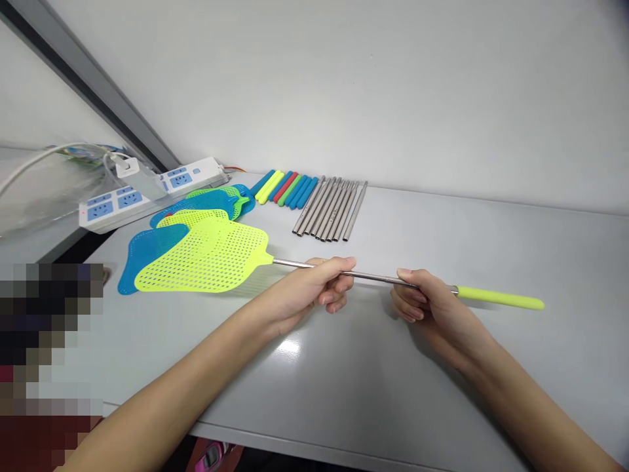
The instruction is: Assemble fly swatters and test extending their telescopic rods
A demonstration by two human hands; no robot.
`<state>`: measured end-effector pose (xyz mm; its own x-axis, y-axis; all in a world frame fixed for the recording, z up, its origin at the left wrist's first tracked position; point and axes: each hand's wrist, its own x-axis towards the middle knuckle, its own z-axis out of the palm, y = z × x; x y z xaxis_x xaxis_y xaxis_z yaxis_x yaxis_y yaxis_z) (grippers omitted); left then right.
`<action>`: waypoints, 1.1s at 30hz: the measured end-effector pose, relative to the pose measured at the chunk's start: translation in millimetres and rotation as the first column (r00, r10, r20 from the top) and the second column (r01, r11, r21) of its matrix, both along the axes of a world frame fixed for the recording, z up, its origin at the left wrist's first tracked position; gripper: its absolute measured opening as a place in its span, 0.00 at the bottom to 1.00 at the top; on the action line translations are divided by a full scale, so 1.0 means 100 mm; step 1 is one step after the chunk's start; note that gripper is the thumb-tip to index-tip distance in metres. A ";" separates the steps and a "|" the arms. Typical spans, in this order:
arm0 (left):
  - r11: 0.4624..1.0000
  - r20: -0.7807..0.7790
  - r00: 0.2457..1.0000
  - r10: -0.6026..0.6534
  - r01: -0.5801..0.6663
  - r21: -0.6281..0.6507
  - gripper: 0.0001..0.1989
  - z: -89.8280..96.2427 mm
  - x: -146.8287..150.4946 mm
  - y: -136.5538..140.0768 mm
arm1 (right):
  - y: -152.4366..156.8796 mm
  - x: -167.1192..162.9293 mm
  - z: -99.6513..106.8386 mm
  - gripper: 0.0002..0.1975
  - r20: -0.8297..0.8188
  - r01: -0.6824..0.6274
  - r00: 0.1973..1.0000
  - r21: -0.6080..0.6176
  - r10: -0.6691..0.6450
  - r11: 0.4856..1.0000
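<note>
I hold a fly swatter level above the grey table [442,393]. Its yellow mesh head [206,259] points left, its metal rod [373,277] spans between my hands, and its yellow grip [498,299] sticks out to the right. My left hand [314,288] pinches the rod near the head end. My right hand [427,305] pinches the rod just before the grip.
Several more blue and yellow-green swatter heads [196,210] lie stacked at the left. Behind them lie several coloured handle grips [287,187] and a row of metal rods [329,208]. White power strips [147,190] with cables sit at the back left against the wall.
</note>
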<state>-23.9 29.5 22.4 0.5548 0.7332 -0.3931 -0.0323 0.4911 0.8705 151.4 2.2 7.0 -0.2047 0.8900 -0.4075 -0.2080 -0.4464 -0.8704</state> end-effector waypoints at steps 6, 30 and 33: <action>1.000 -0.021 1.000 0.017 -0.017 0.014 0.17 0.02 -0.02 0.01 | 0.01 0.01 -0.01 0.19 0.011 0.019 1.000 0.002 -0.019 1.000; 0.998 -0.084 0.994 0.064 -0.065 -0.008 0.18 -0.01 -0.14 0.12 | 0.05 0.10 -0.01 0.19 -0.030 0.072 0.997 -0.012 -0.073 0.997; 0.998 -0.070 0.995 0.067 -0.067 0.003 0.18 -0.05 -0.12 0.09 | 0.05 0.11 -0.02 0.19 -0.043 0.057 0.997 -0.057 -0.059 0.997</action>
<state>-35.5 38.5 17.0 0.4756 0.7681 -0.4287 -0.0036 0.4890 0.8722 162.8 7.1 5.2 -0.1721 0.8771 -0.4484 -0.2728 -0.4799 -0.8339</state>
